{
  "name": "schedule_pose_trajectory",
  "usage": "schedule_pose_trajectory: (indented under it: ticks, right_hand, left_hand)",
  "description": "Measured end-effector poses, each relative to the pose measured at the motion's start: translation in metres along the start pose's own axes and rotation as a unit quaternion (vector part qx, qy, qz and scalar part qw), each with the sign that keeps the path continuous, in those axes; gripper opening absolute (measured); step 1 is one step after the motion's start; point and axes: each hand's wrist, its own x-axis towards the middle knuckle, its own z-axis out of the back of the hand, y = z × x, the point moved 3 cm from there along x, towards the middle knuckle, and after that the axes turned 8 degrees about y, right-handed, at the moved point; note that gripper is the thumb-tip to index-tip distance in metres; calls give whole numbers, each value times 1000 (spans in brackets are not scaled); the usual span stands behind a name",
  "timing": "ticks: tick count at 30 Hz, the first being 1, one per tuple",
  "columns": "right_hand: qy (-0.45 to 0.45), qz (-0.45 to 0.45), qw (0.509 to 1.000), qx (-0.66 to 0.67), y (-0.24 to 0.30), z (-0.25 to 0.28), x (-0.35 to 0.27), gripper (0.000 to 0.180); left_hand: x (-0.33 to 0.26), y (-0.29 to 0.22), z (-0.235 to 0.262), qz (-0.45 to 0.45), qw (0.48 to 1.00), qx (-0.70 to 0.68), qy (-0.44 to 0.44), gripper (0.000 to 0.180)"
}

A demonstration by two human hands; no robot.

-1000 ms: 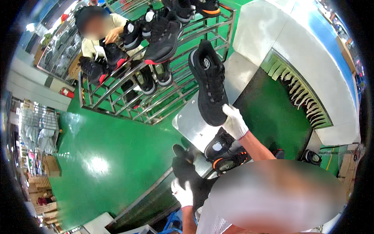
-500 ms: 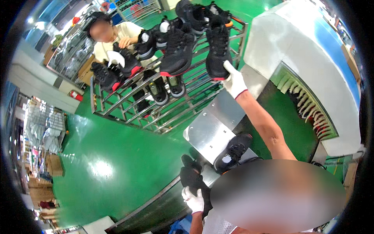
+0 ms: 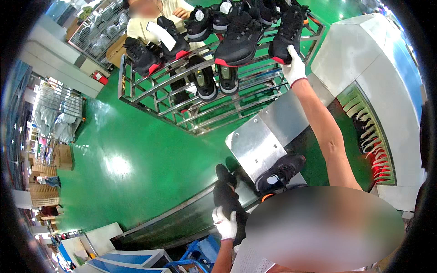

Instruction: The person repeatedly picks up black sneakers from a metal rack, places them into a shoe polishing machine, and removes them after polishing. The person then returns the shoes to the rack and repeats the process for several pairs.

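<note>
The right hand [image 3: 294, 68], in a white glove, is now stretched to the upper middle of the frame, its fingers wrapped around the heel of a black sneaker with a red sole edge [image 3: 287, 32] that rests on the top rail of the metal tube rack [image 3: 150, 91]. A second ago that shoe hung in mid-air, well short of the rack; now it sits among the other black shoes there, so the placing looks nearly done, with only the release left.

The left hand [image 3: 226, 223], also gloved, stays low at the bottom centre, fingers closed around a second black sneaker [image 3: 226, 193] held just beside the conveyor edge.

Another black sneaker with white lining [image 3: 280, 173] lies on the dark belt by the shiny steel guard plate [image 3: 255, 145], in front of the grey tunnel machine [image 3: 364, 59] at the right. Across the rack, at the top of the frame, another person [image 3: 150, 22] handles shoes. The glossy green floor [image 3: 127, 154] fills the left, with wire carts and cardboard boxes at the far left rim.
</note>
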Motion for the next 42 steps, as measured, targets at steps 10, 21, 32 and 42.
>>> schedule_pose_trajectory:
  ticks: [10, 21, 32, 42]
  right_hand:
    - [48, -6, 999, -25, 11, -7, 15, 44]
    - [66, -25, 997, -36, 7, 1, 4, 43]
    - [76, -28, 997, 12, 7, 11, 12, 46]
    - [82, 7, 996, -28, -25, -29, 17, 45]
  left_hand:
    - [-1, -1, 1, -1, 1000, -4, -9, 67]
    - [7, -4, 5, -15, 1000, 7, -4, 68]
    - [11, -3, -1, -5, 1000, -5, 4, 66]
    - [10, -5, 4, -18, 1000, -6, -9, 67]
